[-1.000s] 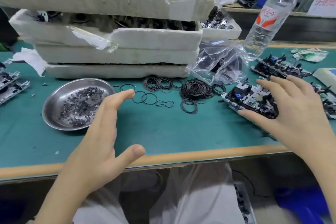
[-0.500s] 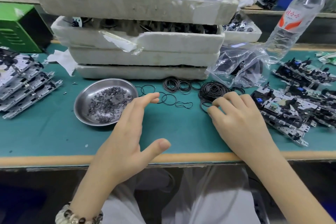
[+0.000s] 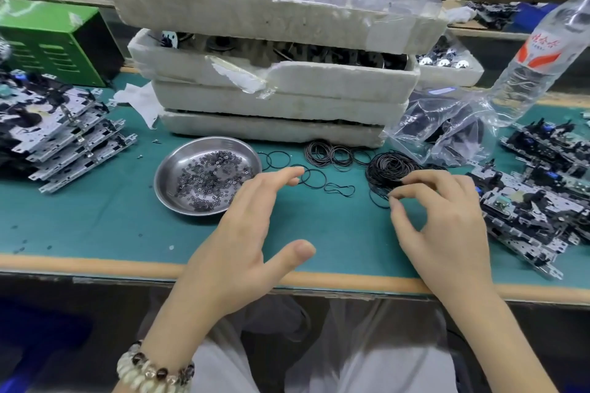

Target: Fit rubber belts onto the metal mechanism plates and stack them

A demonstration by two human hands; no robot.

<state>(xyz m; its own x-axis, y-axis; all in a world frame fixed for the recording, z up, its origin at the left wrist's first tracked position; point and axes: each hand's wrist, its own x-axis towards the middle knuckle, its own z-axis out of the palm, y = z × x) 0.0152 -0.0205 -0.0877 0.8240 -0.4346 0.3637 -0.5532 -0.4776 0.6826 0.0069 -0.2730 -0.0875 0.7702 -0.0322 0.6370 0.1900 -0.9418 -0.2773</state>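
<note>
Fingertips (image 3: 402,193) of right hand (image 3: 447,230) newly pinched on a rubber belt (image 3: 377,198); left hand (image 3: 239,239) still spread.

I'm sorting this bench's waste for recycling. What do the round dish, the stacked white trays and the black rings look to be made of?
The round dish looks like stainless steel: bright, smooth, softly reflecting. The stacked white trays seem expanded foam: matte, grainy, with crumbled, torn edges. The black rings are likely rubber: thin, matte, one lying limp and kinked.
</note>
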